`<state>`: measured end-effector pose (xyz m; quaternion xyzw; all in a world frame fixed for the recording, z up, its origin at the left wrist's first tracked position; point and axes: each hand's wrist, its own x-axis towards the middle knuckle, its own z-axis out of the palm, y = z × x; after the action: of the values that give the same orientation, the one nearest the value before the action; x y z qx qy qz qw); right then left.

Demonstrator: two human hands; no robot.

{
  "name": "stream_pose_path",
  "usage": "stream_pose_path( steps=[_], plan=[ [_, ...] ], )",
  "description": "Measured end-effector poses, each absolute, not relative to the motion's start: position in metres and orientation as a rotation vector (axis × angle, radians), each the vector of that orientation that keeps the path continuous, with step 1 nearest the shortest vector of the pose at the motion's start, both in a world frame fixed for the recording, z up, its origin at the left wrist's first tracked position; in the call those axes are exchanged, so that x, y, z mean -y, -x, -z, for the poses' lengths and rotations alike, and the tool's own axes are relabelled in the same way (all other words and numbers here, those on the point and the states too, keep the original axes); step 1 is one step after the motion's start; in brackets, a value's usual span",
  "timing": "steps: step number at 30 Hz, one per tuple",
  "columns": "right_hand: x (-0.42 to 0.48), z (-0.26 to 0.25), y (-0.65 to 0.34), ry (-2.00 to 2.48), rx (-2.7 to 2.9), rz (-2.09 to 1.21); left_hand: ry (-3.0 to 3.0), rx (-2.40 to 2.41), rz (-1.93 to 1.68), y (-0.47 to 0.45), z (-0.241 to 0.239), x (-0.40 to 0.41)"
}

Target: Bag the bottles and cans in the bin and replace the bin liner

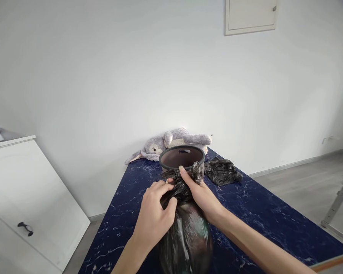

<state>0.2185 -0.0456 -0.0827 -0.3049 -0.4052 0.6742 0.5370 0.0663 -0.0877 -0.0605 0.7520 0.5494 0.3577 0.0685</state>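
Observation:
A full black plastic bag (188, 236) stands on the dark blue marbled table (260, 217) right in front of me. Both hands grip its gathered neck. My left hand (156, 213) is closed around the left side of the bunched plastic. My right hand (198, 192) pinches the twisted top of the bag, thumb up. Just behind the bag's top sits a dark round bin (182, 156), empty inside with a handle slot showing.
A second crumpled black bag (222, 171) lies right of the bin. A grey plush toy (171, 142) lies at the table's far end against the white wall. A white cabinet (25, 198) stands at the left; a metal frame (341, 201) stands at the right.

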Motion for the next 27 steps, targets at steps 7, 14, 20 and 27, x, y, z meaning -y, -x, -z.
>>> stream_pose_path(
  steps=[7,14,20,27],
  plan=[
    [0.046,0.088,-0.218,0.777,1.053,-1.480,-2.039,-1.602,-0.943,-0.072,0.056,0.093],
    [0.048,0.092,-0.219,0.767,0.996,-1.556,-1.964,-1.549,-0.851,-0.073,0.048,0.095],
    [0.053,0.089,-0.224,0.630,0.946,-1.749,-1.878,-1.408,-0.751,-0.069,0.043,0.095],
    [0.054,0.089,-0.229,0.613,0.921,-1.799,-1.841,-1.413,-0.776,-0.057,0.055,0.090]
  ],
)
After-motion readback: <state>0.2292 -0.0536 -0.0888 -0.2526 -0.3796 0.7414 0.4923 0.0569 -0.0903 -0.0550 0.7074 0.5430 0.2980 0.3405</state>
